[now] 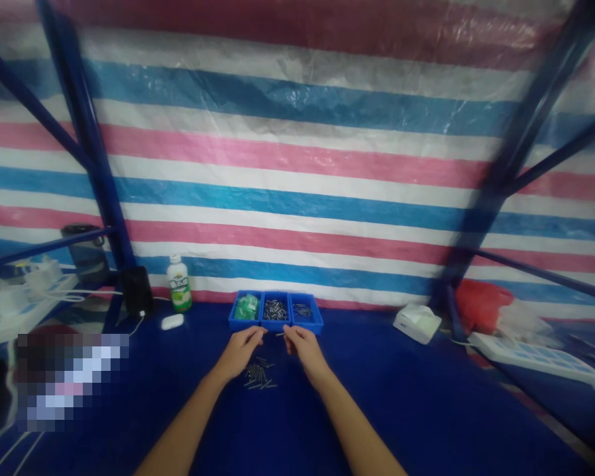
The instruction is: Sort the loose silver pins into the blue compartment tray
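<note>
My left hand [241, 350] is closed in a pinch just in front of the blue bins. Whatever its fingertips hold is too small to make out. Opposite it, my right hand [303, 347] pinches a thin metal pin [280, 334] that points toward the left hand. A loose pile of similar thin metal pins [259, 374] lies on the table beneath and between my hands. Behind the hands stand three joined blue bins [276, 325]: green packets [246, 307] in the left one, short metal parts [276, 309] in the middle, thin metal pieces [302, 310] in the right.
On the dark blue table [367, 396], a white bottle [179, 284] and a small white case [172, 322] stand left of the bins. A tissue pack [417, 322] sits to the right. Blue metal posts [102, 178] and striped sheeting [297, 198] enclose the back.
</note>
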Action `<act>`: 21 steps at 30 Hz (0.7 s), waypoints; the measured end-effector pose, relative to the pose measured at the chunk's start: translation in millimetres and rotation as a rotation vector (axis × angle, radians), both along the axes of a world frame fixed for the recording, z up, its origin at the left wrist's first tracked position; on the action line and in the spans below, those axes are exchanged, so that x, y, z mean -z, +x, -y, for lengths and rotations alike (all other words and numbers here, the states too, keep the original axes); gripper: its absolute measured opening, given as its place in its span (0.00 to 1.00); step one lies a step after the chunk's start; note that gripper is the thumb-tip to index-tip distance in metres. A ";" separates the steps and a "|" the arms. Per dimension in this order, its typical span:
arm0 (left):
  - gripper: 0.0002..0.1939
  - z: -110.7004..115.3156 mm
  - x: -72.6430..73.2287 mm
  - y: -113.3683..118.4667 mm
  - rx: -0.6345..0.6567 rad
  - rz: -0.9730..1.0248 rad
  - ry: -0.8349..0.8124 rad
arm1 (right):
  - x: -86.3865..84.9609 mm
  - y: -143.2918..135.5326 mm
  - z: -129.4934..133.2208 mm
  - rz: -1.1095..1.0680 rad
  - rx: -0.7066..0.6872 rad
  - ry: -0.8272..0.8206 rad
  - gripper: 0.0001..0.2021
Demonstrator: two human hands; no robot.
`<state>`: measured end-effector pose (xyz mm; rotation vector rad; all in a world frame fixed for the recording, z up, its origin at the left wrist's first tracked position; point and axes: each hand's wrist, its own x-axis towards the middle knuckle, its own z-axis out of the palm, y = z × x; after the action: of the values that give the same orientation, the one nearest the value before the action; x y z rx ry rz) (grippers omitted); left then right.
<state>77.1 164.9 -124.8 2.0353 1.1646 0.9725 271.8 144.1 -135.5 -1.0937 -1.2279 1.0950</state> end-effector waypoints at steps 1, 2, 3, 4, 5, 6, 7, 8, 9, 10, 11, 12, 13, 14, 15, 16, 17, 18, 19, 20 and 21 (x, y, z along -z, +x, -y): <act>0.23 -2.2 1.2 -0.4 -0.024 -0.005 0.004 | -0.1 2.1 -2.1 -0.086 0.005 -0.056 0.21; 0.23 -4.6 2.4 -0.5 -0.043 -0.017 0.013 | -0.5 4.6 -3.9 -0.168 0.025 -0.096 0.21; 0.22 -6.8 3.7 -0.5 -0.055 -0.032 0.024 | -1.0 7.2 -5.4 -0.243 0.055 -0.120 0.21; 0.21 -8.7 4.9 -0.4 -0.062 -0.048 0.036 | -1.7 9.9 -6.3 -0.306 0.095 -0.132 0.20; 0.20 -10.2 6.1 -0.3 -0.066 -0.063 0.048 | -2.4 12.2 -6.8 -0.352 0.136 -0.137 0.19; 0.18 -11.2 7.3 -0.4 -0.067 -0.077 0.060 | -2.9 14.0 -6.7 -0.374 0.170 -0.140 0.20; 0.17 -11.7 8.5 -0.7 -0.066 -0.090 0.068 | -3.1 15.1 -6.1 -0.368 0.191 -0.142 0.21; 0.15 -11.9 9.6 -1.2 -0.065 -0.106 0.071 | -2.9 15.2 -5.2 -0.330 0.195 -0.144 0.22; 0.14 -11.8 10.6 -2.0 -0.067 -0.124 0.071 | -2.2 14.4 -4.0 -0.258 0.180 -0.143 0.22; 0.13 -11.5 11.6 -3.0 -0.070 -0.145 0.070 | -1.0 12.8 -2.6 -0.155 0.156 -0.129 0.21; 0.12 -11.2 12.5 -4.1 -0.075 -0.169 0.067 | 0.6 10.6 -0.9 -0.024 0.130 -0.094 0.19; 0.12 -10.9 13.1 -5.1 -0.077 -0.197 0.064 | 2.3 7.9 1.0 0.126 0.106 -0.038 0.15; 0.12 -10.5 13.6 -6.1 -0.074 -0.227 0.064 | 4.0 5.2 3.0 0.286 0.085 0.030 0.12; 0.11 -10.3 13.8 -7.0 -0.062 -0.258 0.069 | 5.6 2.7 5.0 0.440 0.067 0.096 0.10; 0.11 -10.1 13.9 -7.6 -0.044 -0.286 0.076 | 6.9 0.6 7.1 0.574 0.052 0.150 0.09; 0.12 -9.9 13.8 -8.1 -0.026 -0.313 0.085 | 7.9 -0.9 9.0 0.683 0.035 0.186 0.09; 0.12 -9.9 13.6 -8.4 -0.011 -0.335 0.093 | 8.4 -1.9 10.7 0.767 0.013 0.200 0.10; 0.13 -10.1 13.5 -8.5 -0.001 -0.354 0.099 | 8.5 -2.2 12.1 0.828 -0.012 0.204 0.11; 0.14 -10.3 13.3 -8.5 0.003 -0.368 0.102 | 8.3 -2.1 13.3 0.878 -0.041 0.204 0.11; 0.15 -10.5 13.2 -8.5 0.001 -0.378 0.101 | 7.9 -1.6 14.2 0.924 -0.067 0.194 0.11; 0.15 -10.6 13.1 -8.3 0.000 -0.383 0.097 | 7.4 -1.0 15.0 0.965 -0.089 0.182 0.10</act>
<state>68.8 175.4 -137.9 2.3702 1.3307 0.6646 270.8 129.0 -142.9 -1.4889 -2.0856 0.4640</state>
